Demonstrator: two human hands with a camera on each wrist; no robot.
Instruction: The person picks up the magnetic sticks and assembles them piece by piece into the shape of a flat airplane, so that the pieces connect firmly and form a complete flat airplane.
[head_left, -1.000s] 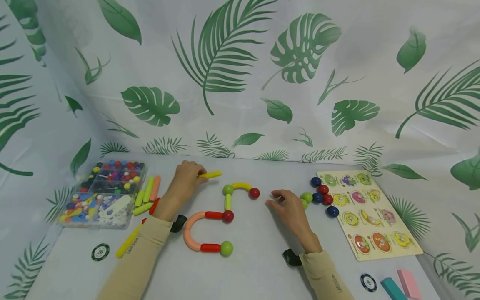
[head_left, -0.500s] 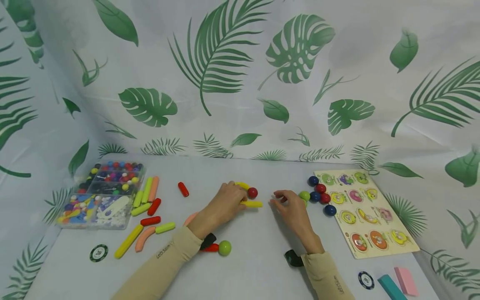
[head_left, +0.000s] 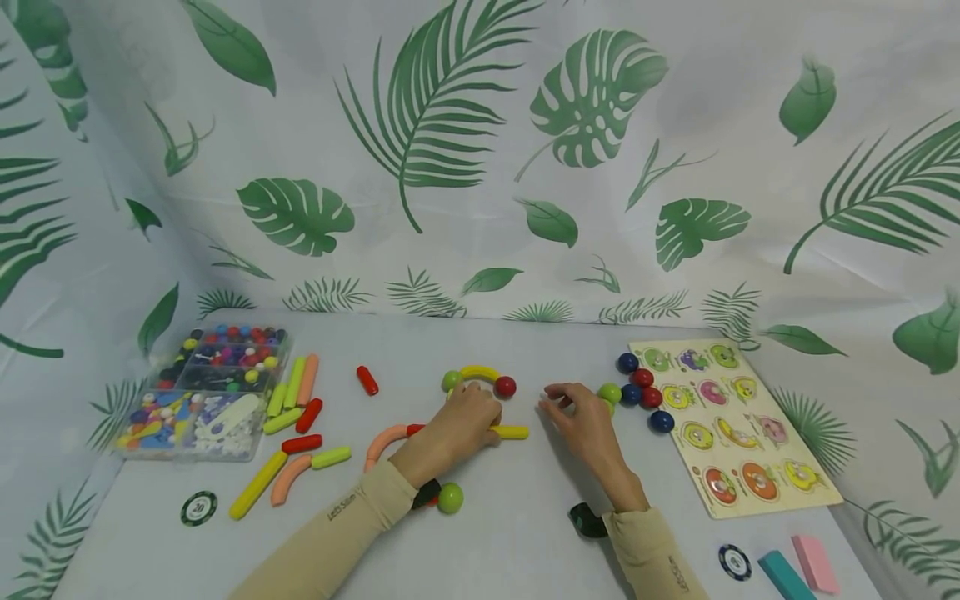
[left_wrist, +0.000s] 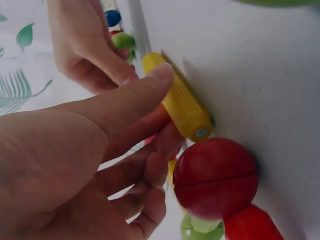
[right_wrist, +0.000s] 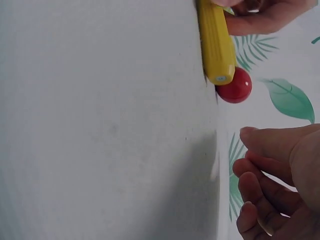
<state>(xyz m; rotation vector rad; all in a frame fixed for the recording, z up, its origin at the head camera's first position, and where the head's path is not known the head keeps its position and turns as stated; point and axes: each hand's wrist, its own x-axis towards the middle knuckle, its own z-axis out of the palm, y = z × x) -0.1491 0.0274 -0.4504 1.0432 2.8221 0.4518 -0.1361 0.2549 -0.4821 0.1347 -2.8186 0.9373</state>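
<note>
My left hand pinches a straight yellow magnetic rod between thumb and fingers, low over the table. In the left wrist view, the rod's metal-tipped end is right beside a red ball, touching or nearly so. That ball joins a red rod. In the head view my left hand hides part of the figure of rods and balls: a curved yellow rod, another red ball, green balls and a curved pink rod show around it. My right hand hovers with fingers loosely bent, holding nothing.
Loose rods, including a red rod, lie at left beside a compartment box of beads. Several balls sit right of my right hand, next to a wooden fruit puzzle board. Poker chips and blocks lie nearer.
My left hand has carried the yellow rod from the upper left rightward across the figure, then slightly toward me, down beside the red ball. The right hand has stayed almost still.
</note>
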